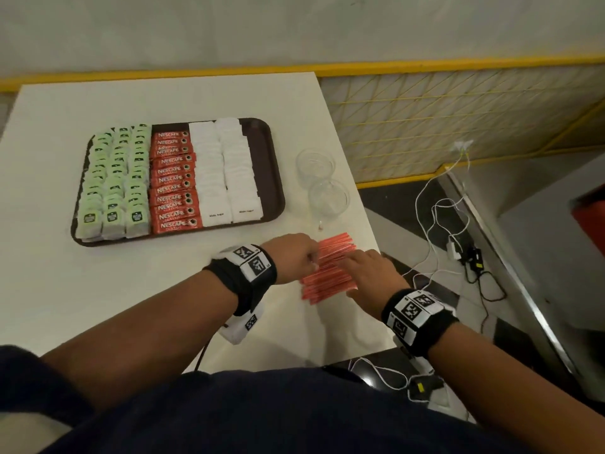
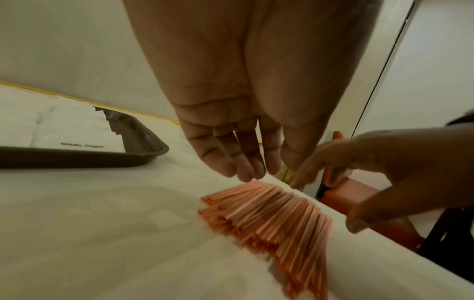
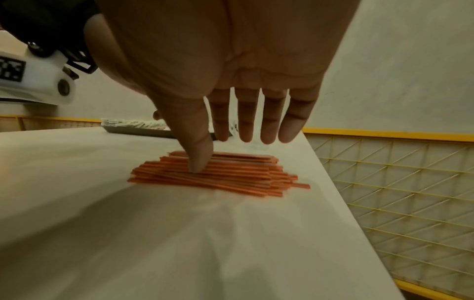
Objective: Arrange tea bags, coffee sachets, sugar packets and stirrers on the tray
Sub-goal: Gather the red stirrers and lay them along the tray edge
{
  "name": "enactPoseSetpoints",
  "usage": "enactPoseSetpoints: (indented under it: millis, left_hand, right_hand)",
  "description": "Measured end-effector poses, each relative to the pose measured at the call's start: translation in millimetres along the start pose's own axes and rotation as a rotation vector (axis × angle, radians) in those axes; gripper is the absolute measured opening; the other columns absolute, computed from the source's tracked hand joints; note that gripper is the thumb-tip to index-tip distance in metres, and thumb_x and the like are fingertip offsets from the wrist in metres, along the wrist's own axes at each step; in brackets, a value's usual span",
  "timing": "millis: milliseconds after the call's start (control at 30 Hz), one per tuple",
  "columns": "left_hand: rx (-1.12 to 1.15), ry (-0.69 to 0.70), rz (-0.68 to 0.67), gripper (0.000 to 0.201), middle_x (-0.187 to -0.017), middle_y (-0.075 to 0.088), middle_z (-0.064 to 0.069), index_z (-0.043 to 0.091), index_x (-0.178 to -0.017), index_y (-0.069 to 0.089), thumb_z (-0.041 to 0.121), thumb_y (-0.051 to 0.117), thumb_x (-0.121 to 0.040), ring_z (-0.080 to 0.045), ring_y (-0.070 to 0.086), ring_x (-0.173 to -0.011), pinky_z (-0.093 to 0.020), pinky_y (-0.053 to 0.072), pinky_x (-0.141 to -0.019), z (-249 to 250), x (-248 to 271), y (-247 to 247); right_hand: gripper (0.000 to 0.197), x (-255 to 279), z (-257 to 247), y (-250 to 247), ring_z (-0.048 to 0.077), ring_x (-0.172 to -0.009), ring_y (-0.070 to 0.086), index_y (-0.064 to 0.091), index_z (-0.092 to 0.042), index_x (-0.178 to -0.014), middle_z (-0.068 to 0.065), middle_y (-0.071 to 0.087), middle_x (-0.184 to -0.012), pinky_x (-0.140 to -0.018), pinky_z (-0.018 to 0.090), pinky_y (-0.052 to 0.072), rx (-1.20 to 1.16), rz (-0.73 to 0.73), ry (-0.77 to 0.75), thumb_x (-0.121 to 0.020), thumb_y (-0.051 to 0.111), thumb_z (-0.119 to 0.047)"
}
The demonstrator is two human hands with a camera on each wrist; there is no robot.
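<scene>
A loose pile of orange stirrers [image 1: 327, 276] [image 2: 277, 215] [image 3: 218, 174] lies on the white table near its right edge, in front of the brown tray [image 1: 275, 178] [image 2: 143, 140]. My left hand [image 1: 311, 262] [image 2: 241, 162] is at the pile's left side, fingers straight and pointing down over the stirrer ends. My right hand [image 1: 350, 262] [image 3: 243, 125] is spread over the pile's right side, its thumb [image 3: 198, 160] pressing on top of the stirrers. The tray holds rows of green tea bags [image 1: 114, 185], red coffee sachets [image 1: 175, 181] and white sugar packets [image 1: 226, 172], with a bare strip along its right side.
Two clear glass bowls [image 1: 316, 163] [image 1: 329, 198] stand on the table right of the tray, behind the stirrers. The table's right edge [image 3: 330, 182] runs close beside the pile. Cables [image 1: 442, 224] lie on the floor below, and a yellow mesh fence [image 1: 458, 119] stands beyond.
</scene>
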State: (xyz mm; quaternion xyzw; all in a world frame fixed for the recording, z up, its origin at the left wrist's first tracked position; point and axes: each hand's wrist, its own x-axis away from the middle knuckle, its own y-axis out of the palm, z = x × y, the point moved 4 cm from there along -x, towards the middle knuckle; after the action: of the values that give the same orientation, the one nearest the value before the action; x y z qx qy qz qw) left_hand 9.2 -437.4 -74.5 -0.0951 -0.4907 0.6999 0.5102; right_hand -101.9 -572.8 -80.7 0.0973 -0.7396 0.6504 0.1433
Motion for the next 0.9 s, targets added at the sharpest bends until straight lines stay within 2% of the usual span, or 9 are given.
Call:
enactPoseSetpoints:
  millis: [67,167,367,500,700,800,900]
  left_hand:
    - [-0.044,-0.008,-0.01,0.022,-0.107,0.059,-0.002,0.017,-0.105,0.063,0.032,0.063,-0.089,-0.021,0.058,-0.096,-0.033,0.046,-0.083,7.7,-2.9,11.0]
    - [-0.132,-0.014,0.027,0.032,-0.11,0.059,-0.003,0.016,-0.107,0.06,0.037,0.067,-0.085,-0.023,0.058,-0.098,-0.032,0.044,-0.08,18.0,-5.2,27.9]
    - [-0.224,-0.092,0.092,0.058,-0.129,0.053,-0.006,0.017,-0.129,0.047,0.044,0.069,-0.083,-0.028,0.053,-0.117,-0.042,0.048,-0.094,28.0,-8.1,54.9]
    - [-0.288,-0.13,0.129,0.053,-0.127,0.056,-0.007,0.017,-0.129,0.046,0.046,0.064,-0.088,-0.028,0.056,-0.114,-0.04,0.047,-0.093,33.2,-11.3,59.9]
    - [-0.385,-0.167,0.103,0.036,-0.117,0.061,-0.005,0.017,-0.119,0.055,0.033,0.062,-0.087,-0.029,0.061,-0.104,-0.039,0.048,-0.086,38.5,-12.4,62.5]
    - [-0.383,-0.178,0.086,0.034,-0.118,0.059,-0.005,0.017,-0.117,0.057,0.033,0.06,-0.088,-0.029,0.058,-0.107,-0.04,0.048,-0.085,39.6,-12.5,65.4]
    - [-0.38,-0.178,0.08,0.031,-0.12,0.058,-0.007,0.016,-0.118,0.058,0.027,0.06,-0.089,-0.03,0.056,-0.109,-0.041,0.048,-0.087,39.6,-14.4,67.5]
  right_hand:
    - [0.056,-3.8,4.8,4.8,0.024,-0.123,0.044,0.044,-0.027,-0.137,-0.002,0.045,-0.141,-0.102,0.043,0.042,0.031,0.002,-0.025,-0.085,0.064,-0.031]
    - [0.058,-9.7,12.3,10.7,0.025,-0.125,0.041,0.041,-0.026,-0.139,-0.002,0.042,-0.144,-0.103,0.044,0.036,0.051,-0.007,-0.045,-0.086,0.064,-0.029]
    - [0.035,-13.8,20.7,17.8,0.025,-0.117,0.045,0.051,-0.025,-0.125,-0.002,0.05,-0.131,-0.097,0.043,0.037,0.046,0.008,-0.092,-0.09,0.056,-0.027]
    - [0.031,-14.5,23.5,22.3,0.024,-0.116,0.045,0.052,-0.025,-0.122,-0.002,0.052,-0.125,-0.096,0.042,0.037,0.055,0.006,-0.096,-0.091,0.056,-0.029]
    - [0.024,-13.6,22.5,27.1,0.026,-0.116,0.043,0.054,-0.022,-0.115,0.002,0.051,-0.12,-0.095,0.042,0.035,0.079,-0.005,-0.108,-0.092,0.053,-0.023]
    - [0.023,-14.1,21.0,26.8,0.025,-0.115,0.044,0.053,-0.021,-0.114,0.002,0.052,-0.119,-0.095,0.041,0.036,0.064,-0.013,-0.108,-0.091,0.051,-0.019]
    - [0.024,-16.3,19.0,26.5,0.025,-0.116,0.044,0.053,-0.022,-0.115,0.002,0.053,-0.119,-0.095,0.041,0.035,0.058,-0.039,-0.101,-0.092,0.048,-0.017]
